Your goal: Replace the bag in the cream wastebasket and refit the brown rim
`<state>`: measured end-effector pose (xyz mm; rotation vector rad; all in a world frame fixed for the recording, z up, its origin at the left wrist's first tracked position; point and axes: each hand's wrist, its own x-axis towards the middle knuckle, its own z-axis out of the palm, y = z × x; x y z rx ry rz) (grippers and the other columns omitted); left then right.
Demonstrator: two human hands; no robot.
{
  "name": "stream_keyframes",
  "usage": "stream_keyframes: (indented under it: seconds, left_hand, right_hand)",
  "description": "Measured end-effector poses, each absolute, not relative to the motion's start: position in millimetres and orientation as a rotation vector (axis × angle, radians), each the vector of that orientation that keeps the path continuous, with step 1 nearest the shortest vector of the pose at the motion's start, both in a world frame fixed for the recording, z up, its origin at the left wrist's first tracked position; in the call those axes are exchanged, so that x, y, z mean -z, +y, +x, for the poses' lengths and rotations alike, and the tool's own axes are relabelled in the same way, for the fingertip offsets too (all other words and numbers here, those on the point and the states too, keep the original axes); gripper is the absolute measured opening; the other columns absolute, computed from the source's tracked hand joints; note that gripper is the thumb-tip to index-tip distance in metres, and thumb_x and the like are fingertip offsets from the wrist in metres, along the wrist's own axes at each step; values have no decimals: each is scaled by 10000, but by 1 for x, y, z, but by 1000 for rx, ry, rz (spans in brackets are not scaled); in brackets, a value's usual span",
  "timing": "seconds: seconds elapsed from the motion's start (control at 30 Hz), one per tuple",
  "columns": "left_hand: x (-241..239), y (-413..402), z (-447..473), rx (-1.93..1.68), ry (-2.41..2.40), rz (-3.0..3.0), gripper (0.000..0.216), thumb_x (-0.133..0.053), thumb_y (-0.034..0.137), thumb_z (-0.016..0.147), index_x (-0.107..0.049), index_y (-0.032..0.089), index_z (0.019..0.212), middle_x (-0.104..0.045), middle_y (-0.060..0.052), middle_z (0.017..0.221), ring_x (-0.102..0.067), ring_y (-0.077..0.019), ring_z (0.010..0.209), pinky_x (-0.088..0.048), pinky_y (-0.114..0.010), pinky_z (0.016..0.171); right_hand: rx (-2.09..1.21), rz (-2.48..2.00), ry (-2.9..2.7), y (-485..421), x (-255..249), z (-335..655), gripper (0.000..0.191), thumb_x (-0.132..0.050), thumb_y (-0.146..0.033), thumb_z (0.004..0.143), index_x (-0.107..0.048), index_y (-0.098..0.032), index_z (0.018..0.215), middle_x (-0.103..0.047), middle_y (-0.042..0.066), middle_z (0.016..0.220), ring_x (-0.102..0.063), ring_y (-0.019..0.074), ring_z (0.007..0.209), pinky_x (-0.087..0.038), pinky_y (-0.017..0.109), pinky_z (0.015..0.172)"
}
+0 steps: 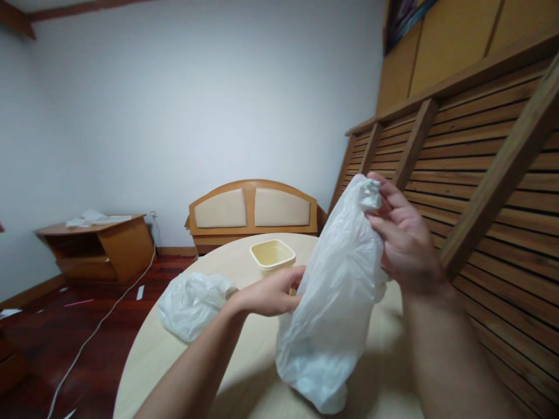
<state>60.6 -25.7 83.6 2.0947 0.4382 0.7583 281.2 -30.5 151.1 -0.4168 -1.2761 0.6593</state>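
My right hand pinches the gathered top of a white plastic bag and holds it up above a round pale table. The bag hangs down, its bottom near the tabletop. My left hand reaches across from the left and grips the bag's side about halfway down, fingers partly hidden behind the plastic. A second crumpled white plastic bag lies on the table to the left of my left hand. A small cream plastic tub stands open on the table just beyond my left hand.
A slatted wooden frame leans along the right side, close to my right arm. A padded headboard rests against the far wall. A low wooden cabinet stands at left, and a white cable runs over the dark floor.
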Motion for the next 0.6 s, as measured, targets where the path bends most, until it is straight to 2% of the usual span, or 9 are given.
stream_keyframes:
  seconds: [0.07,0.13,0.3,0.4,0.47,0.53,0.6]
  left_hand:
    - [-84,-25,62,-785,561,2142,144,-615,255,845,-717,174,908,-679,-26,806,-607,-170,716,-499,-248,647]
    - [-89,-24,60,-935,762,2140,212,-556,298,877,-691,162,787,-625,-5,717,-537,-145,637,-418,-221,569]
    - [-101,-20,39,-1455,991,1987,370,-536,455,905,-631,166,694,-515,13,600,-435,-131,560,-317,-220,508]
    - [-98,-16,23,-1521,1012,1941,436,-538,518,905,-608,164,662,-521,6,588,-435,-136,550,-322,-231,506]
    - [-92,-11,12,-1513,1048,1919,471,-540,536,901,-576,163,615,-528,-3,586,-454,-144,563,-343,-239,523]
    - [-86,-7,4,-1539,1082,1883,438,-546,522,893,-594,160,651,-562,-15,624,-496,-157,599,-381,-242,557]
    - [-82,-7,-2,-1640,1134,1847,318,-592,467,860,-647,153,848,-645,-44,796,-563,-174,697,-430,-243,615]
  right_hand:
    - [-660,-416,-1263,-34,-153,284,567,-702,-169,712,-646,-376,1237,-628,-8,1372,-605,204,1235,-561,313,868]
    - [-633,-402,-1233,-36,-154,289,573,-710,-166,713,-649,-357,1250,-638,14,1361,-609,211,1231,-548,320,881]
    - [-512,-414,-1132,-27,-158,310,527,-741,-137,686,-691,-296,1186,-696,68,1247,-664,220,1099,-525,355,864]
    - [-556,-453,-1088,-14,-162,319,498,-746,-64,644,-705,-260,1100,-750,62,1046,-694,184,892,-523,324,759]
    - [-612,-491,-1046,-5,-166,322,402,-744,-42,648,-706,-234,999,-753,39,897,-682,153,756,-521,288,688]
    - [-687,-562,-1038,2,-170,323,280,-746,-66,683,-696,-213,916,-742,22,833,-668,130,685,-525,254,647]
    - [-748,-663,-1100,8,-173,322,206,-755,-120,728,-693,-203,906,-731,10,800,-657,117,645,-526,223,608]
